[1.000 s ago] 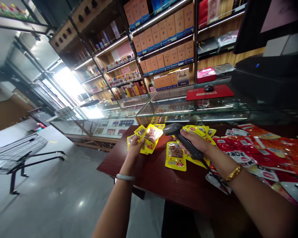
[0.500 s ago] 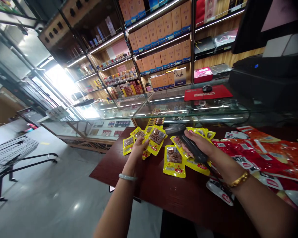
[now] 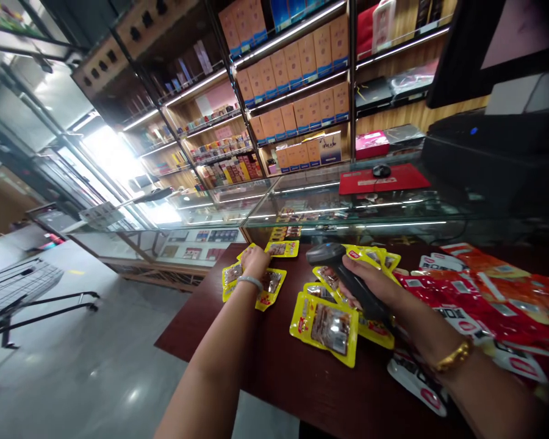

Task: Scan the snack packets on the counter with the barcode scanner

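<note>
Scanner [image 3: 353,280] sits in my right hand [image 3: 373,280], fingers wrapped round its stiff handle, the sure place to hold it. My left hand [image 3: 255,262] is down among yellow packets [image 3: 273,285] at the table's [image 3: 274,347] far left, though I cannot tell whether its hidden fingers grip one. Those, like the nearer packet [image 3: 332,328] below the scanner, look light, soft and slick, best pinched by a sealed edge.

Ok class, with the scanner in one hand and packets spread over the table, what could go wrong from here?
1. The left-side yellow packets lie near the right-side yellow pile, so the groups might get mixed.
2. The front yellow packet overlaps others, so one beneath could be overlooked.
3. The right hand holds the scanner with its forearm close to the red packets; it might nudge them.
</note>
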### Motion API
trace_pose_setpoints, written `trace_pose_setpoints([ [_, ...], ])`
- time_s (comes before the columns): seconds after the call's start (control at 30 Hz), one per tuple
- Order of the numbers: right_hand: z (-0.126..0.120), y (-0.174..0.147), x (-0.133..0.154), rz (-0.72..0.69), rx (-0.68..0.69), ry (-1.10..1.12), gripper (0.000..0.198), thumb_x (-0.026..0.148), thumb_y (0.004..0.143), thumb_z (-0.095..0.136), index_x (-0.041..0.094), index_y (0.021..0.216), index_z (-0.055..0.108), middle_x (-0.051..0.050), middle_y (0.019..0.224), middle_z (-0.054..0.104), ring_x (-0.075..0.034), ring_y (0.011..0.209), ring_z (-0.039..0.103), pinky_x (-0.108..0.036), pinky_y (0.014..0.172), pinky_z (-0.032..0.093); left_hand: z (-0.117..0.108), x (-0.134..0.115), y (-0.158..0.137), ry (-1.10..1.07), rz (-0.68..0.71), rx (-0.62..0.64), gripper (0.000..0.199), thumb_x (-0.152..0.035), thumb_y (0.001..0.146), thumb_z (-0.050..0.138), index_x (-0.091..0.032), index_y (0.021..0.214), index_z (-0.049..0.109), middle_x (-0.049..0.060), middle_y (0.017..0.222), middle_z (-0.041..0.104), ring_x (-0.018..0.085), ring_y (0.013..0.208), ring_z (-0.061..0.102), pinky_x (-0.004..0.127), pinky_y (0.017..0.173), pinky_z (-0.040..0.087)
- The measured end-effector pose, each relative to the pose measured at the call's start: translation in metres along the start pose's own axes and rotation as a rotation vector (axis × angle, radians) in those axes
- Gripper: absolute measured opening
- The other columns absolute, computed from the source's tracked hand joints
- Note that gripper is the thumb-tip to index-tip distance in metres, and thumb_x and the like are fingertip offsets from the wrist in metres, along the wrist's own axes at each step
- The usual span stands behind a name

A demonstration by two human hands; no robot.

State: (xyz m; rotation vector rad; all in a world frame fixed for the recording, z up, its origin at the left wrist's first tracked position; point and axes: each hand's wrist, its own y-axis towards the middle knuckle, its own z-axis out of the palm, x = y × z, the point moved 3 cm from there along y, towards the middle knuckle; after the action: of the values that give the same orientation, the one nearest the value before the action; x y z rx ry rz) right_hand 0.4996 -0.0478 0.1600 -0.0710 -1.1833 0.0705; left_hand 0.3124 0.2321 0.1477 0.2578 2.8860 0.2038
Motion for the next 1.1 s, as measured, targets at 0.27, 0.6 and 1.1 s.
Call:
trace_pose_setpoints([
  [0.27,0.000,-0.001,0.006,-0.043,-0.017,-0.058,0.058,0.069,0.084,0.053,0.015,0.101,0.061,0.002,0.046,0.060,-0.010,0.033,0.052,-0.018,0.035,0.042,0.006,-0.022,0.008,-0.231,0.028,0.032,0.029,-0.043,0.079,0.062,-0.019,0.095,0.066,0.013,0.097,0.071,0.029,0.095,0.064,0.036,0.078,0.046],
  [0.6,0.009,-0.010,0.015,-0.167,0.032,0.007,0.052,0.066,0.089,0.049,0.016,0.099,0.060,0.002,0.048,0.060,-0.010,0.033,0.052,-0.019,0.037,0.042,-0.058,-0.024,-0.077,-0.854,0.342,-0.188,0.027,-0.049,0.085,0.055,-0.022,0.085,0.053,-0.004,0.069,0.056,0.011,0.058,0.053,0.019,0.052,0.038],
  [1.1,0.017,-0.014,0.020,-0.189,0.118,0.004,0.055,0.066,0.090,0.047,0.015,0.105,0.061,0.002,0.051,0.060,-0.011,0.036,0.053,-0.021,0.039,0.042,-0.085,-0.036,-0.135,-0.775,0.373,-0.111,0.018,-0.035,0.083,0.056,-0.021,0.075,0.050,-0.006,0.061,0.049,0.008,0.054,0.046,0.018,0.051,0.032],
])
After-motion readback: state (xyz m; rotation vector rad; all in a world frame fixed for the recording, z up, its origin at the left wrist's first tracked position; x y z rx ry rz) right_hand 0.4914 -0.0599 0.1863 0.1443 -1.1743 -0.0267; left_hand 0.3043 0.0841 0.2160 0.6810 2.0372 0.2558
